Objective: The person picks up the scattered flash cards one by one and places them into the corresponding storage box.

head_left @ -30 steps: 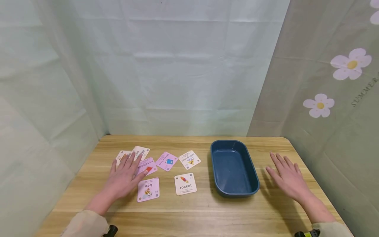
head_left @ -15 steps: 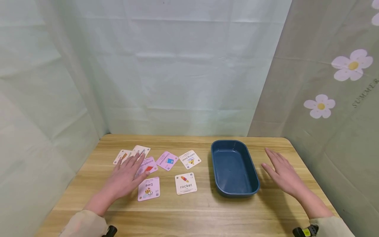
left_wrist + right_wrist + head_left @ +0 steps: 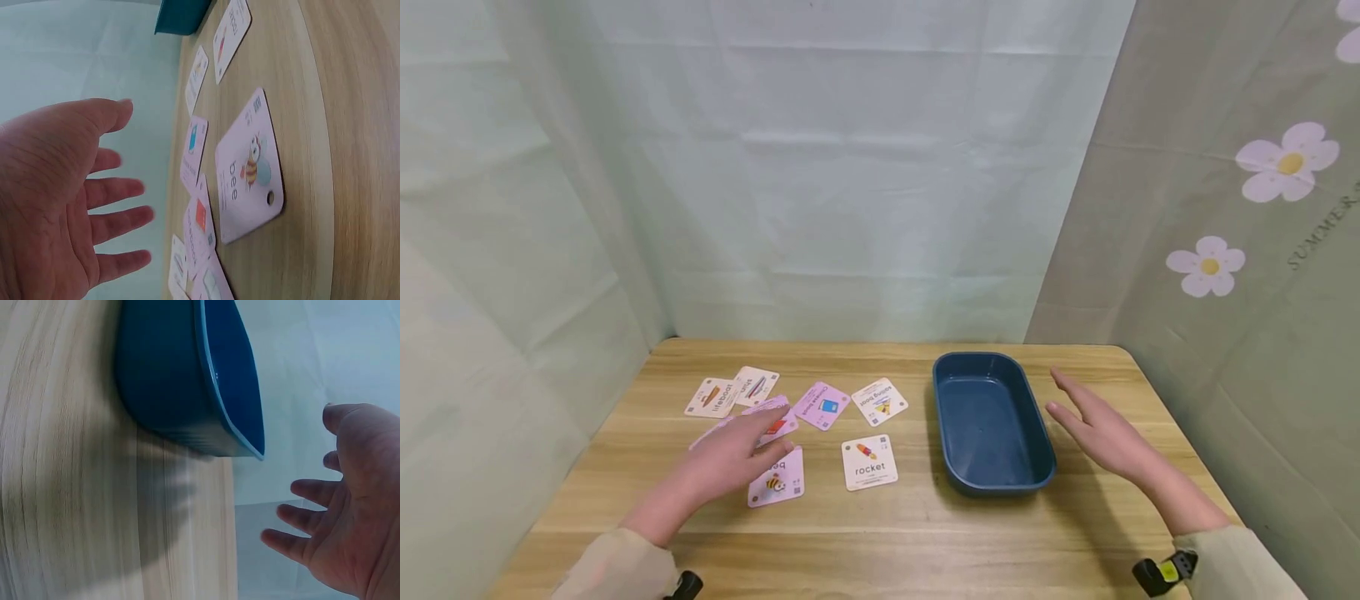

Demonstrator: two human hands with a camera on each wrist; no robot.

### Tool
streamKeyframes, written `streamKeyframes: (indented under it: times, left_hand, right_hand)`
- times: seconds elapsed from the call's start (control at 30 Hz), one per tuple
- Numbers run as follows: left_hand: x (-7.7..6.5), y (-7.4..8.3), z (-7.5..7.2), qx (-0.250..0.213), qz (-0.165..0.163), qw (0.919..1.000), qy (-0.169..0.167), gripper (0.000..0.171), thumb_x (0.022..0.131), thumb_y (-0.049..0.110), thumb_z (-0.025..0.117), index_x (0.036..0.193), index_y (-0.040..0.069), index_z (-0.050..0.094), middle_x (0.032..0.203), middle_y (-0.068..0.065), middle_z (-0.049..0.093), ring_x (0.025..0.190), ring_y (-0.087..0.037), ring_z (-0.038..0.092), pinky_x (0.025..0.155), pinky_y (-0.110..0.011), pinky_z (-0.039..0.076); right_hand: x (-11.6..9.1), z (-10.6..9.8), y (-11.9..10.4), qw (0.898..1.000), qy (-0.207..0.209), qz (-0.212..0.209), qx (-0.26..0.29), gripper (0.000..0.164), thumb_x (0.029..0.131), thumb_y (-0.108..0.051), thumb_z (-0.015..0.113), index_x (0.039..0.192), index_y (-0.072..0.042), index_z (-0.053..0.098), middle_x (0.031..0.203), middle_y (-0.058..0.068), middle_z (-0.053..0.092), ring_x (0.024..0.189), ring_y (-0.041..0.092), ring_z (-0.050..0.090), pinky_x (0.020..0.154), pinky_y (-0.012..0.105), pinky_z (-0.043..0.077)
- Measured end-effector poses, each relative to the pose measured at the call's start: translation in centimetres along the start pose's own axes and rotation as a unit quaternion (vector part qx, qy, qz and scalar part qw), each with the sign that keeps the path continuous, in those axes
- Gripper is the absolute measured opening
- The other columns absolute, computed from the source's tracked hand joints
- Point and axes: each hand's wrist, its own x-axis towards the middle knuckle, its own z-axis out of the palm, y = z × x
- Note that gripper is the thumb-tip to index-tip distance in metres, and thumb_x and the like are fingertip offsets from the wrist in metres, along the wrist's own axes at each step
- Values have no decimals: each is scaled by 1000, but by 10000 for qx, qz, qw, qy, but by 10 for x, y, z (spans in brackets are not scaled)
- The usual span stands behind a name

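Note:
My left hand [image 3: 730, 454] hovers over the cards on the left of the table, fingers apart and holding nothing. Just beneath it lie the pink bee card [image 3: 250, 172] and the pink notebook card [image 3: 199, 225], partly hidden by the hand in the head view. Beyond are the lifeboat card [image 3: 711, 397], the ship card [image 3: 756, 386] and the Chinese book card [image 3: 822, 406]. My right hand [image 3: 1105, 433] is held in the air at the right side of the blue plastic bin [image 3: 1052, 475], empty, with thumb and fingers extended. No contents show inside the bin.
Between the left hand and the bin lie the rocket card [image 3: 869, 462] and the sailing boat card [image 3: 880, 402]. The wooden table [image 3: 880, 550] is enclosed by a pale cloth [image 3: 850, 183] behind and a flowered cloth [image 3: 1240, 350] on the right.
My left hand has turned onto its side and drawn back slightly, uncovering the lifeboat and ship cards. The right hand has moved left toward the bin and turned thumb-up. The cards stay put.

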Motion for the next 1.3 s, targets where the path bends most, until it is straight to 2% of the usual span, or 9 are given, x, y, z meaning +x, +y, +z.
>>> streamKeyframes:
  times: [0.2, 0.3, 0.43, 0.57, 0.67, 0.8, 1.0, 1.3]
  left_hand:
    - [3, 13, 7, -96, -229, 9981, -566, 51, 103, 44, 59, 142, 11, 61, 140, -9, 62, 132, -33, 56, 104, -56, 45]
    - [3, 18, 13, -39, -184, 9978, -640, 48, 102, 42, 62, 140, 12, 64, 137, -5, 65, 128, -30, 59, 102, -54, 48]
    - [4, 22, 23, -33, -37, 9985, -542, 46, 100, 40, 64, 138, 13, 65, 135, -2, 66, 127, -28, 60, 101, -52, 49]
    - [7, 27, 31, -73, -10, 9987, -503, 47, 100, 39, 65, 140, 14, 63, 136, -3, 65, 129, -28, 58, 104, -52, 47]
    - [10, 31, 34, -95, -41, 9985, -542, 50, 100, 41, 65, 143, 15, 61, 140, -4, 62, 133, -29, 55, 107, -53, 44]
    - [15, 36, 36, -145, -84, 9982, -575, 53, 100, 42, 65, 145, 15, 59, 143, -6, 60, 136, -30, 52, 110, -53, 41]
    - [21, 41, 37, -220, -184, 9975, -639, 54, 99, 41, 67, 144, 13, 59, 140, -7, 62, 135, -30, 53, 110, -52, 41]
    - [29, 45, 35, -483, -392, 9955, -719, 56, 97, 37, 71, 145, 12, 58, 138, -7, 63, 130, -30, 56, 107, -53, 44]
  right_hand:
    - [4, 2, -2, 9984, -311, 222, 428, 71, 109, -40, 49, 162, -1, 21, 159, 30, 32, 142, 52, 35, 107, 68, 35]
    - [6, 2, -3, 9971, -437, 300, 550, 71, 109, -37, 50, 162, -1, 20, 158, 32, 32, 139, 54, 38, 106, 67, 38]
    - [10, 3, -1, 9934, -667, 464, 807, 69, 109, -34, 50, 162, -2, 19, 157, 34, 33, 140, 52, 38, 106, 64, 41]
    - [14, 5, 3, 9827, -1083, 708, 1327, 67, 110, -26, 49, 164, -5, 15, 156, 37, 31, 140, 50, 39, 101, 60, 47]
    - [16, 8, 5, 9686, -1402, 946, 1822, 68, 110, -21, 48, 165, -9, 9, 156, 39, 27, 139, 52, 39, 96, 59, 51]
    - [19, 9, 6, 9541, -1582, 1231, 2224, 70, 109, -17, 47, 165, -10, 5, 157, 41, 23, 139, 54, 38, 93, 58, 53]
    - [23, 10, 8, 9437, -1677, 1494, 2429, 73, 107, -12, 47, 165, -11, 3, 156, 41, 23, 136, 56, 41, 89, 55, 56]
    - [30, 8, 9, 9291, -1859, 1754, 2674, 77, 104, -7, 46, 165, -14, 0, 155, 42, 23, 134, 56, 44, 87, 58, 56]
